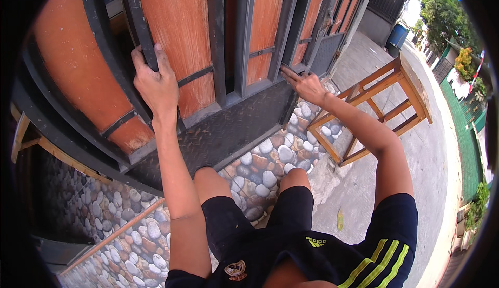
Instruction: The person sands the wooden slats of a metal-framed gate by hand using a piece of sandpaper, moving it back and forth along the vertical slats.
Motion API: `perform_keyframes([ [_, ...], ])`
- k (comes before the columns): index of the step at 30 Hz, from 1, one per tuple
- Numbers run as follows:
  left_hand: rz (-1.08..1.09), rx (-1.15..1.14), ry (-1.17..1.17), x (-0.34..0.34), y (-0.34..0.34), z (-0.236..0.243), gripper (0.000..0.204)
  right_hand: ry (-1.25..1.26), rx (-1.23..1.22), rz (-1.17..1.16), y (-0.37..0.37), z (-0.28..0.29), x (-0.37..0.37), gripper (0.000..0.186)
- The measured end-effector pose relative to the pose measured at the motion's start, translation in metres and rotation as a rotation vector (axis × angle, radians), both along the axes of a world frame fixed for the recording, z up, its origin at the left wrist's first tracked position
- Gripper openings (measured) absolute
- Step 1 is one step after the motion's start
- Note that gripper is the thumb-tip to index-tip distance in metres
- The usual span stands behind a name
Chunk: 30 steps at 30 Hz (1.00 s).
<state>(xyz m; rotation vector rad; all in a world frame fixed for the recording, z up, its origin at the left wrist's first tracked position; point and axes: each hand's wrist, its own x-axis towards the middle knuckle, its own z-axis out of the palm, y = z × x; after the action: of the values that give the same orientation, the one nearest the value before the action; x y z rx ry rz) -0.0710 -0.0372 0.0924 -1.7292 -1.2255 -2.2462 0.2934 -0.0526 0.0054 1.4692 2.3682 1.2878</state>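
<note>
The left hand [156,88] is beyond the knees [295,178], thumb [161,57] and fingers [138,58] parted in a grip, the left arm [176,176] nearly straight. The right hand [309,88] reaches beyond the knees, fingers extended, right elbow [392,149] bent outward.

1. This is looking like an outdoor spot, perhaps a home's front, beside a concrete lane [431,158].
2. A metal gate [179,23] with orange panels is standing above pebble-patterned flooring [267,178].
3. The lane is running past a blue bin [397,36].
4. Leafy trees [442,17] are standing farther along in sunlight.
</note>
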Motion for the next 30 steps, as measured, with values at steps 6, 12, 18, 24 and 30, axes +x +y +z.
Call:
perform_keyframes([
  [6, 0.004, 0.048, 0.014, -0.002, 0.0, 0.001, 0.022, 0.056, 0.42, 0.065, 0.021, 0.122, -0.004, 0.03],
  [12, 0.007, -0.014, -0.035, 0.0, -0.001, 0.0, 0.03, 0.313, 0.277, 0.055, -0.013, 0.072, -0.015, 0.034],
  [18, 0.038, -0.003, 0.007, 0.003, 0.001, 0.0, 0.027, 0.793, 0.162, -0.063, -0.07, -0.007, -0.002, 0.033],
  [24, 0.213, 0.043, 0.16, 0.017, -0.027, -0.038, 0.053, 2.363, -0.534, -0.096, -0.101, -0.058, 0.011, 0.045],
  [30, -0.13, -0.076, 0.281, 0.069, -0.085, -0.138, 0.055, 2.741, -0.667, 0.013, -0.117, -0.094, -0.028, 0.043],
])
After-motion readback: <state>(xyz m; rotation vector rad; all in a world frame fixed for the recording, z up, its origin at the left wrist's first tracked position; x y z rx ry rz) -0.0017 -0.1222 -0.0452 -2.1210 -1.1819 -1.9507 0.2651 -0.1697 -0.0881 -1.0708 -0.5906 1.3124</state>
